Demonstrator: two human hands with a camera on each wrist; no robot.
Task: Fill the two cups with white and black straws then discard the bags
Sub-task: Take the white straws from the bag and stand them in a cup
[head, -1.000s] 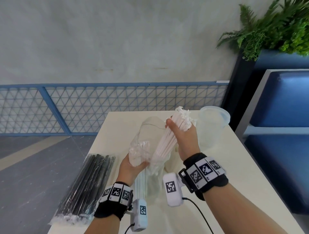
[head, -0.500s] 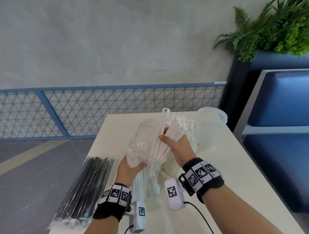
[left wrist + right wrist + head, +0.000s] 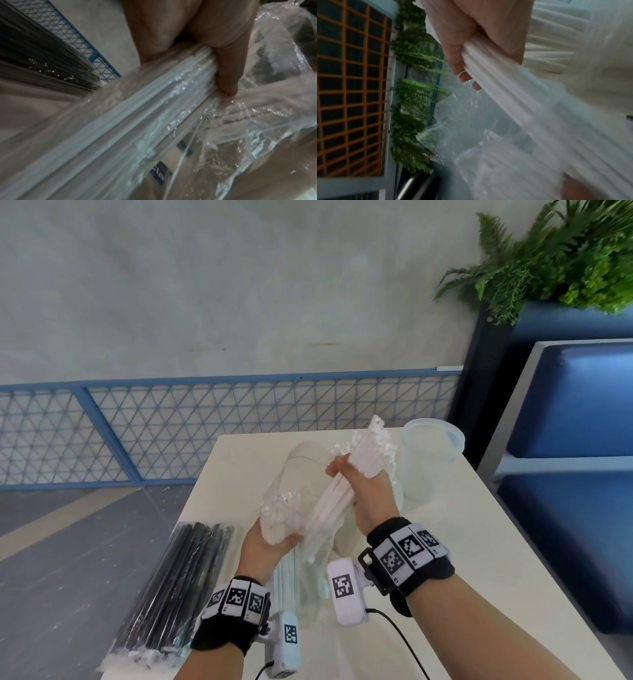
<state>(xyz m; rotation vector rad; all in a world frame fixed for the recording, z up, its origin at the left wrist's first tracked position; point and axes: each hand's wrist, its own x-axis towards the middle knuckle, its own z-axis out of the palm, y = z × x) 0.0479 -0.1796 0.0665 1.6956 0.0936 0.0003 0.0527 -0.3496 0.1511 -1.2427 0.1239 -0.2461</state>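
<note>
A thick bundle of white paper-wrapped straws (image 3: pixel 346 474) is gripped in the right hand (image 3: pixel 368 494), whose fingers are curled round its upper part, the straw tips fanning up and to the right above the fist. The bundle's lower ends are still inside the crinkled clear plastic bag (image 3: pixel 294 501), which is clutched from below by the left hand (image 3: pixel 265 546), fingers wrapped round the film and the shorter cluster of white straws left inside it. The bag is apparently held down so that the bundle can be drawn free without the film following. Just right of the raised tips stands a translucent plastic cup (image 3: pixel 428 463), upright near the far right corner of the cream rectangular table (image 3: pixel 479 559) — the likely place for this bundle, with open air between tips and rim. A second cup cannot be made out clearly behind the bag. At the near left, a sealed clear bag of black straws (image 3: pixel 178 590) lies along the table's left edge, partly overhanging it, so a sweep of the left forearm could knock it off. Bare tabletop is left on the near right — room for setting the emptied bag down.
</note>
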